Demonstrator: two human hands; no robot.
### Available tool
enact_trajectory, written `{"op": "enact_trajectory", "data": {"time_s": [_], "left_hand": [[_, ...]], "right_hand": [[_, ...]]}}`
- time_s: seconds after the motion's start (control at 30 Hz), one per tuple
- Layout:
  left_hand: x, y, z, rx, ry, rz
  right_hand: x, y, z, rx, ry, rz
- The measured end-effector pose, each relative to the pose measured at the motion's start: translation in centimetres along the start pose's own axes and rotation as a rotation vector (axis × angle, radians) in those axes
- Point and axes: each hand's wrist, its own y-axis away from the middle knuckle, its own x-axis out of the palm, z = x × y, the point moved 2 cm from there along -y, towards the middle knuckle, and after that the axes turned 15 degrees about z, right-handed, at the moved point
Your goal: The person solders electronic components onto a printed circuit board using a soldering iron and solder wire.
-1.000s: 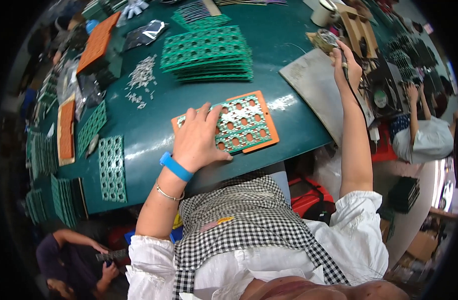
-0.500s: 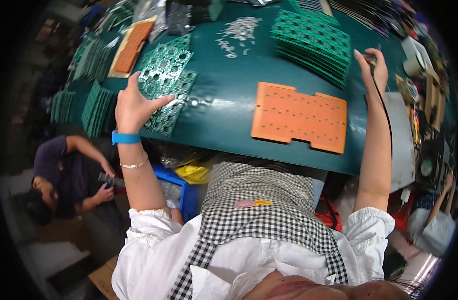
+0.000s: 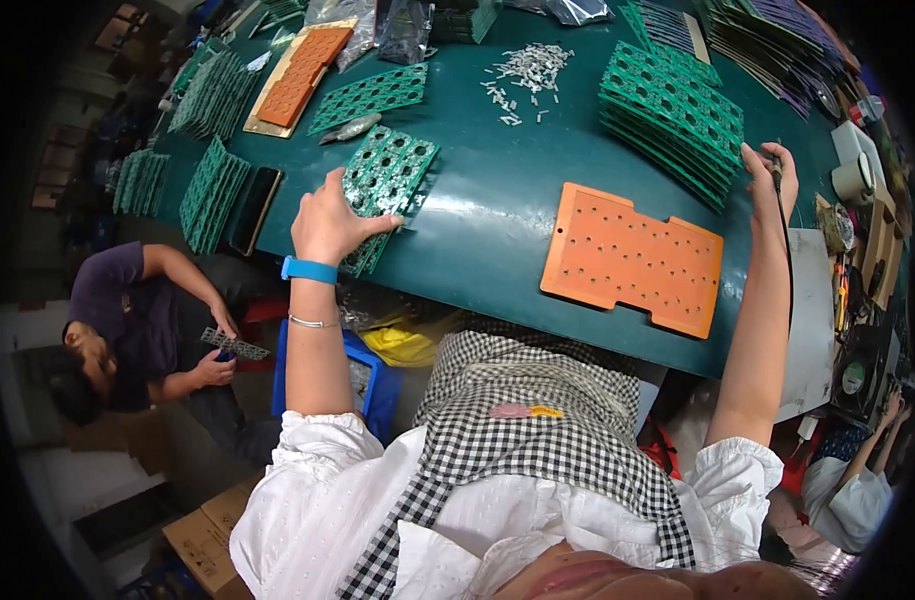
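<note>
Left hand (image 3: 328, 215): forefinger at one long edge of a green circuit-board panel (image 3: 393, 172), thumb reaching to the other. Whether it clamps the panel or only rests there, cannot tell; most fingertips are hidden. The panel lies at the person's left, apparently over a second one, lower edges near the front rim of the surface (image 3: 478, 270).

Change: a second ago this hand was on a panel seated in the orange fixture plate (image 3: 633, 262). Half a second ago the panel was at the left, tilted across another; now it looks closer to flat and in line. The fixture plate stands bare, rows of small dark spots showing. For the work, I read this as one panel off the fixture and at or near its set-down, with the plate free for a board.

Right hand (image 3: 773, 180): closed around a corded soldering iron (image 3: 777, 172), judging by its shape; tip not made out. It hangs just beside the stack of green panels (image 3: 673, 110), as if parked ready.

Farther out: loose pile of small white parts (image 3: 533, 70) beyond the hands; a lone green panel (image 3: 373, 97) beyond the left hand; second orange plate (image 3: 306, 75) on a tan backing. Off the left end, a co-worker (image 3: 148, 315) handles a board strip (image 3: 236, 345).
</note>
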Motion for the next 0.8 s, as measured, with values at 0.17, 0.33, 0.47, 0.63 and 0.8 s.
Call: {"op": "enact_trajectory", "data": {"time_s": [0.17,0.33,0.47,0.63,0.8], "left_hand": [[1.1,-0.7,0.9,0.017,-0.074,-0.069],[-1.4,-2.6,4.1,-0.008,0.255,-0.353],[-3.6,-8.7,12.0,0.047,0.692,-0.649],[-1.5,-18.5,13.9,-0.311,1.102,-0.229],[-0.1,-21.3,14.7,-0.387,1.297,0.196]], "right_hand": [[0.2,-0.3,0.0,-0.008,-0.019,0.015],[-1.1,0.4,0.1,-0.11,0.011,-0.085],[-1.9,2.0,1.8,-0.167,0.049,-0.149],[-2.1,5.6,4.1,-0.32,0.12,-0.108],[-1.0,11.2,6.8,-0.242,0.191,-0.043]]}}
